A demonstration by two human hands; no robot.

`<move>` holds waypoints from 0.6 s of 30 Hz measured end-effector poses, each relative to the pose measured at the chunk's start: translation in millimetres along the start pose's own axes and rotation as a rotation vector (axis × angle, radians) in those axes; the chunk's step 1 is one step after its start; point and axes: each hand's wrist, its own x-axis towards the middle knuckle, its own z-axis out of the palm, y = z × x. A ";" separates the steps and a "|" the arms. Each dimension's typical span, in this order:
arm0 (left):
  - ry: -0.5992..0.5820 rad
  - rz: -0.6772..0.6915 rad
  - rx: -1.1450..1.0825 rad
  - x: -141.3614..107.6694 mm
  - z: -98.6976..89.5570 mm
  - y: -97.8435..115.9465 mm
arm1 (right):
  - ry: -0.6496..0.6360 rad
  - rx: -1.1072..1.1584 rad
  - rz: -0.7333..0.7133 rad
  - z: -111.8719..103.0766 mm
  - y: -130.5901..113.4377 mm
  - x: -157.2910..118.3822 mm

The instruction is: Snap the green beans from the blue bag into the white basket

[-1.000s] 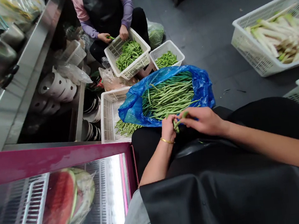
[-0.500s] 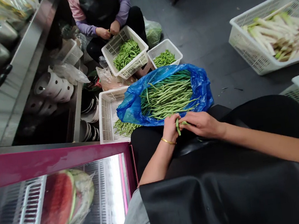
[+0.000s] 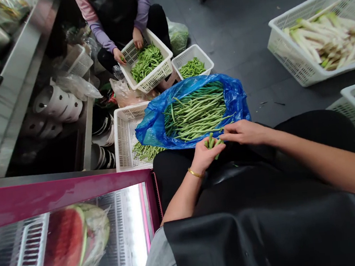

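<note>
My left hand [image 3: 203, 155] is closed around several short green bean pieces [image 3: 211, 142], whose ends stick out past the fingers. Close beside it, my right hand [image 3: 241, 133] has its thumb and fingers pinched together at the near edge of the bag. Whatever sits between those fingertips is too small to make out. Just beyond both hands lies an open blue plastic bag [image 3: 239, 96] filled with long whole green beans [image 3: 194, 113]. A white basket [image 3: 122, 133] to its left holds short bean pieces [image 3: 149, 151], partly covered by the bag.
Opposite me a person [image 3: 116, 20] works over a white basket of beans [image 3: 147, 64], beside a smaller bean basket [image 3: 193, 65]. Right lies a crate [image 3: 290, 54] of pale stalks. A glass-topped fridge with watermelon [image 3: 63, 244] borders my left, below a steel counter and shelf.
My right hand has moved away from my left, slightly up and right. The bean pieces now show in my left hand. The other person's hands have parted and lowered to their basket.
</note>
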 end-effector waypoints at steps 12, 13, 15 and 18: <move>-0.037 -0.007 -0.425 -13.1 -8.3 13.1 | -0.517 0.488 0.116 26.0 17.2 -24.6; -0.006 -0.031 -0.516 -8.8 -11.7 12.6 | -0.484 0.236 0.072 14.3 24.0 -18.3; 0.022 -0.088 -0.599 -1.0 -17.7 10.6 | -0.205 -0.246 0.019 -7.0 37.7 -1.7; 0.003 -0.161 -0.591 5.8 -21.9 6.6 | 0.054 -0.764 0.093 -21.7 53.5 25.7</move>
